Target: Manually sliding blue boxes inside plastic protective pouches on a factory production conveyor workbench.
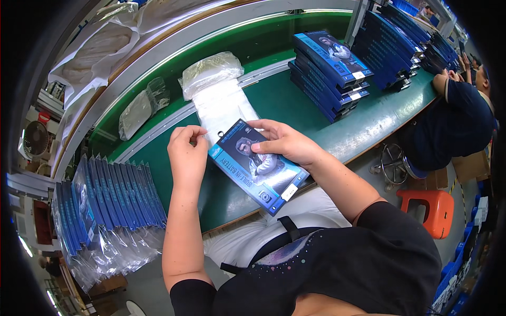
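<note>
My right hand (287, 142) grips a flat blue and black box (258, 171), thumb on its printed front and fingers at its far edge. The box is tilted above the near edge of the green table, a small black hanging loop at its far left corner. To its left, my left hand (188, 152) is closed, thumb and fingertips together beside a stack of thin whitish plastic bags (224, 105). Whether a bag's edge is in that pinch cannot be made out. The stack runs out from under a folded clear plastic bundle (213, 73).
Bagged blue boxes (121, 195) stand in a row at the left. Piles of similar boxes (332, 73) rise at the far right of the green table (390, 110). A clear bag (138, 113) lies by the back rail. An orange stool (429, 210) and a co-worker (448, 126) are at the right.
</note>
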Tool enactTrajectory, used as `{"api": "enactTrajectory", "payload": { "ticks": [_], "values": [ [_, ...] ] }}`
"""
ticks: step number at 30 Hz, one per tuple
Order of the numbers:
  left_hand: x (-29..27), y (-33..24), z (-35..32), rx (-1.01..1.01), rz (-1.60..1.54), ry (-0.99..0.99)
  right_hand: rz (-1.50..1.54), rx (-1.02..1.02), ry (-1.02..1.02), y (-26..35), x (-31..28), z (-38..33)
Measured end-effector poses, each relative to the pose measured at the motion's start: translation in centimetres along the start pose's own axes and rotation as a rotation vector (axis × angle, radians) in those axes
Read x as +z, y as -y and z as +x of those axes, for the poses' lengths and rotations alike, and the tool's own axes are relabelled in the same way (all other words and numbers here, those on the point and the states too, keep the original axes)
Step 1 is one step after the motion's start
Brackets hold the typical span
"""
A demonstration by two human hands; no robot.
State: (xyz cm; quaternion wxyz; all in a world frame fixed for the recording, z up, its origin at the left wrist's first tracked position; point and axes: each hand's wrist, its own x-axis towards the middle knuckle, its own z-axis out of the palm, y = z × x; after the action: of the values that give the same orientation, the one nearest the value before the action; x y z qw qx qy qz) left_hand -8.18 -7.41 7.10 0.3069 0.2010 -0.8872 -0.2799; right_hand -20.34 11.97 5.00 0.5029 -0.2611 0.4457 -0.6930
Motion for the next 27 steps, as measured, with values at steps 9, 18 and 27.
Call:
{"api": "enactTrajectory", "payload": {
  "ticks": [9, 18, 27],
  "values": [
    [-0.8, 0.3, -0.1, -0.314, -0.204, 0.239, -0.056, -0.212, -0.19, -0.7, 0.5, -1.0],
    [-0.1, -1.3, -0.9, 0.058, -0.023, 0.208, 0.074, -0.107, -0.146, 0.1, 0.3, -1.5],
    [0.4, -1.0, -0.3, -0.26, -0.441, 0.127, 0.036, -0.03, -0.105, 0.3, -0.9, -1.5]
  ]
}}
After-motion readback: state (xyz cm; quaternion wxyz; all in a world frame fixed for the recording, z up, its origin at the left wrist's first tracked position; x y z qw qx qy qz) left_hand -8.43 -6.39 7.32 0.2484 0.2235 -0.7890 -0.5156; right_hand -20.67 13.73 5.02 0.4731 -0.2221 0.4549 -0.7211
